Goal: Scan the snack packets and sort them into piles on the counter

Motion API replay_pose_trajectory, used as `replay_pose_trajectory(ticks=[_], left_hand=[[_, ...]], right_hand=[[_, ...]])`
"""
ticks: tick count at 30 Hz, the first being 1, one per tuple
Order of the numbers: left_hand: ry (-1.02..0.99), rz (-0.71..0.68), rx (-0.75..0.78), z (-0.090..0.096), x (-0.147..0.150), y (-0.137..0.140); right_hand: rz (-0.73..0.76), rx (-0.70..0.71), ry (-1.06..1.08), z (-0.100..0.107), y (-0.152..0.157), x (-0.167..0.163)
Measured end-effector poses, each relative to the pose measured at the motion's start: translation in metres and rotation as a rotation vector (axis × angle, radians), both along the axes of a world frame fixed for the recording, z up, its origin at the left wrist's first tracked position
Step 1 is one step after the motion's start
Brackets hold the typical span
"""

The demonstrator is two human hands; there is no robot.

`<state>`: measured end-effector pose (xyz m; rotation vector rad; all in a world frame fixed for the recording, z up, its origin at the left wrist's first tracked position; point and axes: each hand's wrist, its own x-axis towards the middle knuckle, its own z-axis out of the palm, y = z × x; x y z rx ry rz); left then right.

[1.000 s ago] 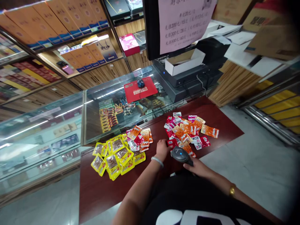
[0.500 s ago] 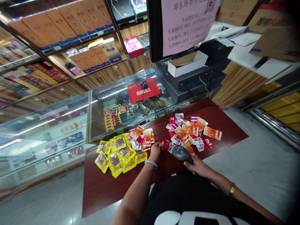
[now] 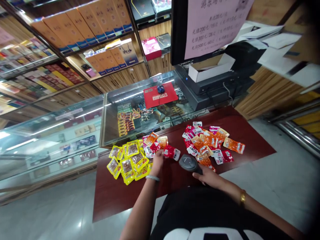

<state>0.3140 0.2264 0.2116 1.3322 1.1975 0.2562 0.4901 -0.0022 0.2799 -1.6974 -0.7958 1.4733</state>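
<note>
My left hand (image 3: 157, 164) pinches one end of a red snack packet (image 3: 172, 152), close to a small heap of orange and red packets (image 3: 151, 140). In my right hand (image 3: 209, 177) is a dark grey handheld barcode scanner (image 3: 189, 163), its head a little to the right of the red packet and apart from it. Yellow-edged snack packets (image 3: 130, 161) lie in a pile left of my left hand. Beyond the scanner, a larger spread of orange, red and white packets (image 3: 203, 141) covers part of the dark red table (image 3: 120, 203).
A glass display counter (image 3: 107, 116) adjoins the table, bearing a red mouse pad (image 3: 150, 98) with a mouse (image 3: 160, 88). Behind the table stand a monitor (image 3: 176, 33) and an open white box (image 3: 212, 70) on a dark cash drawer. Shelves of boxed goods line the back.
My left hand has drawn the red packet leftward, away from the scanner and towards the small heap. The scanner stays in my right hand. The camera view has shifted slightly.
</note>
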Motion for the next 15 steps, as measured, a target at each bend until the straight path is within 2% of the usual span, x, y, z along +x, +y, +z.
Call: replay_pose_trajectory(ticks=[1, 3, 4, 6, 8, 10, 11, 13, 15], left_hand=[[0.035, 0.033, 0.067, 0.008, -0.007, 0.011], [0.298, 0.147, 0.445, 0.022, -0.014, 0.031], [0.390, 0.160, 0.582, 0.027, -0.011, 0.038], [0.443, 0.065, 0.721, 0.029, 0.009, 0.040], [0.345, -0.136, 0.650, 0.023, 0.045, 0.026], [0.248, -0.268, 0.460, 0.011, 0.086, 0.003], [0.220, -0.276, 0.328, 0.004, 0.106, -0.009], [0.186, -0.196, 0.025, -0.009, 0.139, -0.030], [0.172, -0.146, -0.107, -0.020, 0.162, -0.041]], right_hand=[[-0.017, -0.005, 0.000, 0.000, -0.002, 0.001], [-0.059, -0.013, 0.006, -0.003, -0.008, 0.003], [-0.086, -0.015, 0.008, -0.005, -0.012, 0.004], [-0.148, -0.024, 0.006, -0.010, -0.020, 0.007], [-0.203, -0.050, 0.005, -0.016, -0.029, 0.010], [-0.241, -0.076, 0.013, -0.020, -0.037, 0.013], [-0.255, -0.084, 0.019, -0.021, -0.041, 0.015], [-0.282, -0.090, 0.029, -0.022, -0.046, 0.017], [-0.309, -0.096, 0.037, -0.021, -0.050, 0.018]])
